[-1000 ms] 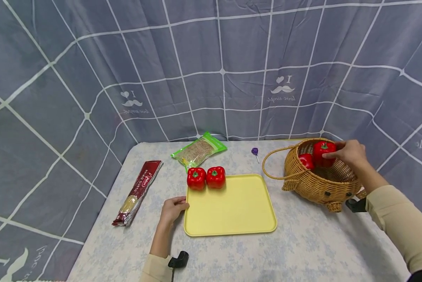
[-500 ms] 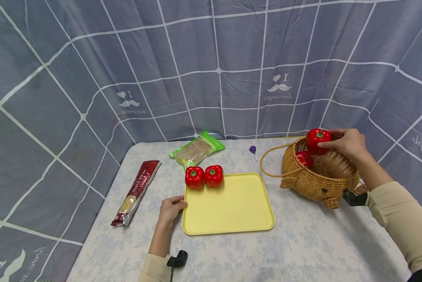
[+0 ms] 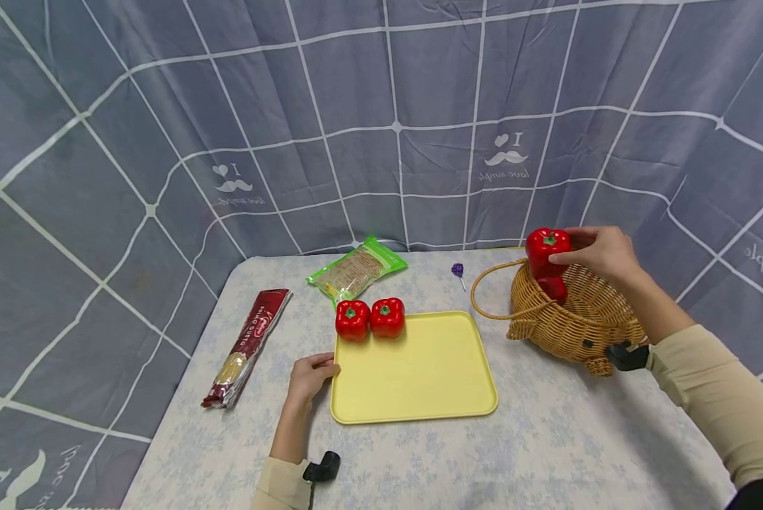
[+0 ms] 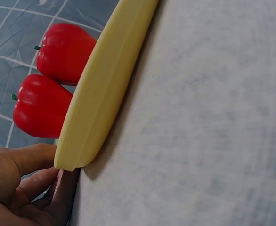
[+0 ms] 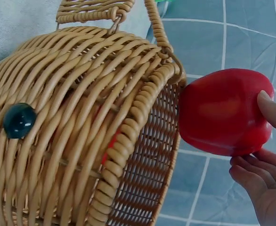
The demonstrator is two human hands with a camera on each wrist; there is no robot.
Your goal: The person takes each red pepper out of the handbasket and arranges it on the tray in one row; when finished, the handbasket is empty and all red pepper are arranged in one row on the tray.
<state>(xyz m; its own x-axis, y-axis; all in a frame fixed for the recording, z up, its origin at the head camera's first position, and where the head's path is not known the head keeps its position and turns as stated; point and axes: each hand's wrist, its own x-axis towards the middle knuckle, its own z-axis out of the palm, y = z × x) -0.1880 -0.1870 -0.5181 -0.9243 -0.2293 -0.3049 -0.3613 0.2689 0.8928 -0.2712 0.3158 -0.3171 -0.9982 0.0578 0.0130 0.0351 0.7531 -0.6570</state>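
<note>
My right hand (image 3: 604, 251) holds a red bell pepper (image 3: 545, 248) between thumb and fingers, just above the far left rim of the wicker basket (image 3: 560, 340). In the right wrist view the held pepper (image 5: 225, 113) appears beyond the basket's rim. Another red pepper (image 3: 553, 289) lies inside the basket, partly hidden by the held one. At the left edge of the yellow tray (image 3: 419, 382), my left hand (image 3: 311, 379) pinches the rim with thumb and fingers. Two red peppers (image 3: 352, 320) (image 3: 387, 317) stand side by side at the tray's far left corner.
Left of the tray lies a red pasta packet (image 3: 247, 347). A green-edged bag (image 3: 358, 269) is behind the tray, and a purple lollipop (image 3: 458, 270) lies near the basket's looped handle (image 3: 492, 312). A grey checked curtain (image 3: 419, 163) hangs behind the table.
My right hand has lifted the pepper out of the basket and moved it left to the far left rim. The left hand keeps its place at the tray.
</note>
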